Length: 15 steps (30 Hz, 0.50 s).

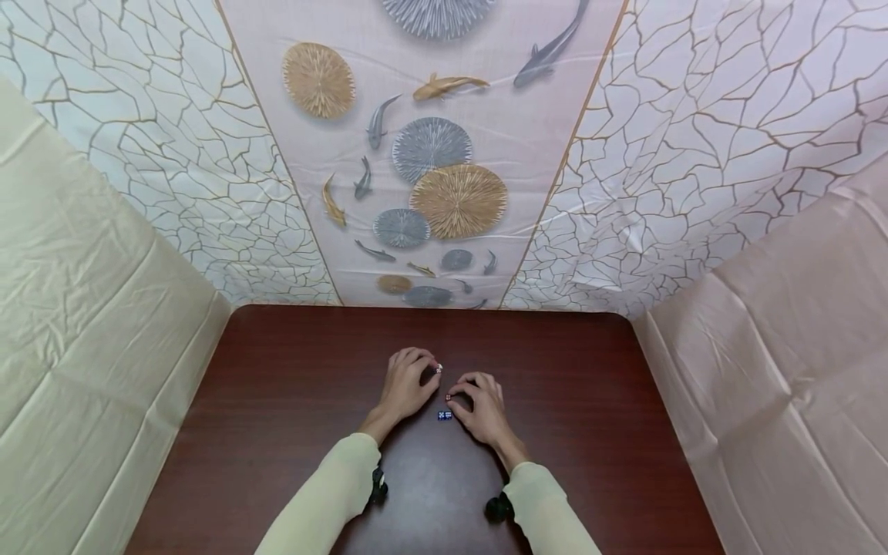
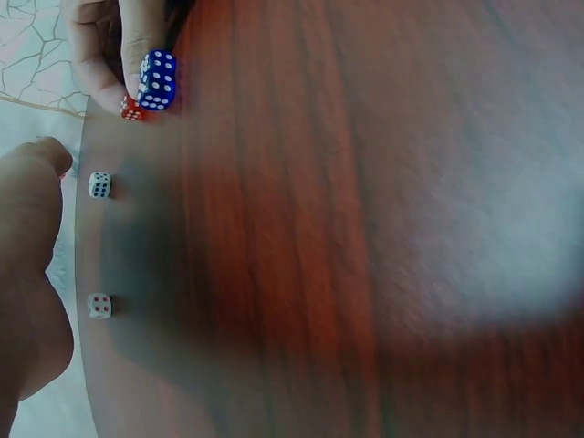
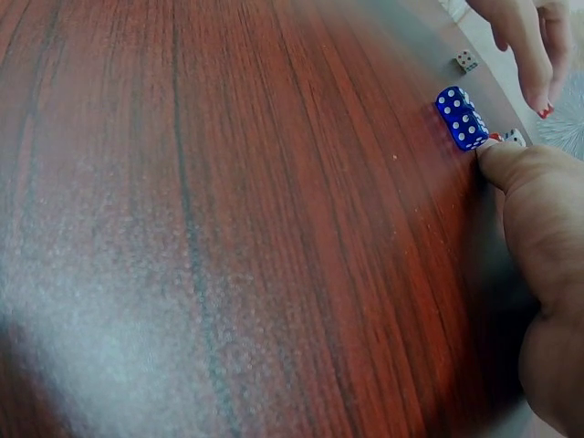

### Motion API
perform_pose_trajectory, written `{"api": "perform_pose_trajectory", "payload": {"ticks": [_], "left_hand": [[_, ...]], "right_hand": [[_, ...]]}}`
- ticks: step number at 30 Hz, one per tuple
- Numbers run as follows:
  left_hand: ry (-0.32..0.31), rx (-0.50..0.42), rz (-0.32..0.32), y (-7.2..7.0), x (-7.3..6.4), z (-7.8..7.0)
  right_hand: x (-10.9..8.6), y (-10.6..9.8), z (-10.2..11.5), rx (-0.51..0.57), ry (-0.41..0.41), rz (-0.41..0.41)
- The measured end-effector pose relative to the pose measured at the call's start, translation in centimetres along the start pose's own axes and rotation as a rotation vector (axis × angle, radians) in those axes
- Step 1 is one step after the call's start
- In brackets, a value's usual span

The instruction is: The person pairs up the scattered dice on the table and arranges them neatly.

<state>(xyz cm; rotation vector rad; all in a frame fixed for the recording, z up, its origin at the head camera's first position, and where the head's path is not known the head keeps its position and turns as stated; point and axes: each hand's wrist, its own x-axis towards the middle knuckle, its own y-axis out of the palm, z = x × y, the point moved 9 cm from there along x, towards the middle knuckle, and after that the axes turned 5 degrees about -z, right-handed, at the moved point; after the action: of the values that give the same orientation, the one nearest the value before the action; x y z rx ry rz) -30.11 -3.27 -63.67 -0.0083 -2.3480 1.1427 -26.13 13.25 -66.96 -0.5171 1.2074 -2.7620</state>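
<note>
My left hand [image 1: 408, 383] is held above the table with thumb and fingertips together. A small red die [image 3: 546, 110] shows at its fingertips in the right wrist view, mostly covered. My right hand [image 1: 483, 406] pinches another red die [image 1: 448, 398] between thumb and index finger, low at the tabletop. Two blue dice [image 1: 444, 415] with white dots sit side by side, touching, just in front of that red die. Two white dice stand apart on the table near my left hand, one with dark dots [image 2: 99, 185], the other with reddish dots [image 2: 99, 306].
The dark red-brown wooden table [image 1: 291, 370] has a rounded far edge. Behind it hangs a patterned cloth [image 1: 458, 200] with fish and discs. Plain pale cloths flank the table on the left [image 1: 83, 308] and right [image 1: 763, 339].
</note>
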Motion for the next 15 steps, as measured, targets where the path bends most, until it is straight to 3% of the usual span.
{"api": "perform_pose_trajectory", "payload": {"ticks": [9,15], "left_hand": [[0.017,-0.048,0.029,-0.9,-1.9,-0.1],[0.038,-0.036,0.033,-0.7,-3.2,-0.2]], "right_hand": [[0.0,0.0,0.0,0.005,-0.003,-0.003],[0.0,-0.1,0.1,0.010,-0.010,-0.020]]}}
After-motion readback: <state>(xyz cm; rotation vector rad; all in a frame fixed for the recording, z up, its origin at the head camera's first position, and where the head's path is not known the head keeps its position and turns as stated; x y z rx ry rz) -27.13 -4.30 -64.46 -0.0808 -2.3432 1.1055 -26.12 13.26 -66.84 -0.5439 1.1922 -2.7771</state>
